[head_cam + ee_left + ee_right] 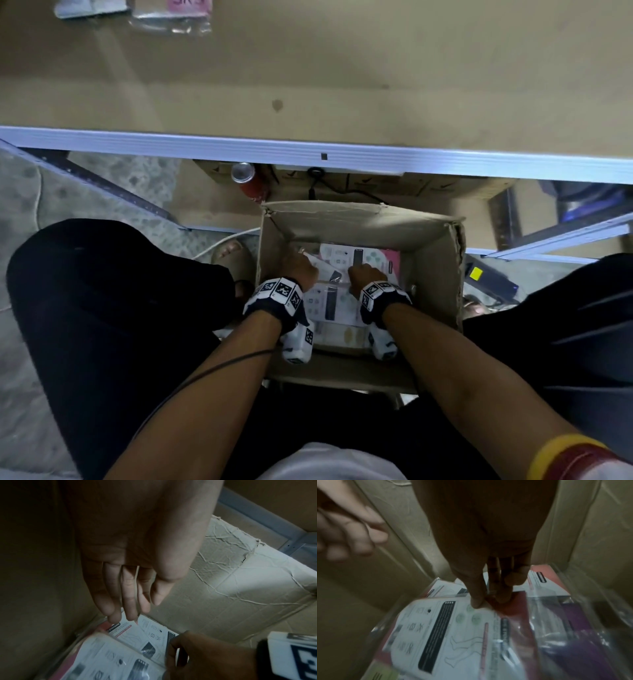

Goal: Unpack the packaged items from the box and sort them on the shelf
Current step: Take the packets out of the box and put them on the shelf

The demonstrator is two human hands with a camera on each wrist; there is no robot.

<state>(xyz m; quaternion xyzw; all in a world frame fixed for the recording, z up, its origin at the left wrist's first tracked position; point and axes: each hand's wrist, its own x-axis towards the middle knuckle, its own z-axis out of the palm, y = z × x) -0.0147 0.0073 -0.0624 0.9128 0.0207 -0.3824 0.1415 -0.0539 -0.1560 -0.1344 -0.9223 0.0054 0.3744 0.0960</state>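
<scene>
An open cardboard box [435,274] stands on the floor below the shelf [308,85]. Several flat plastic-wrapped stocking packages lie inside it. My right hand [364,275] pinches the top edge of the uppermost package [450,628] between thumb and fingers [503,596]; that package tilts up and is blurred. My left hand [132,612] reaches into the box's left corner with straight fingers, its fingertips [114,619] at or just above a package printed "STOCKING" [123,630]. Whether they touch it I cannot tell. Two packages [171,15] lie at the shelf's far left.
The shelf's metal front edge [308,150] runs across above the box. A red can [250,181] and a black cable [342,192] sit behind the box. My legs flank the box, one sandalled foot [231,250] to its left. A dark device with a yellow sticker [476,273] lies to its right.
</scene>
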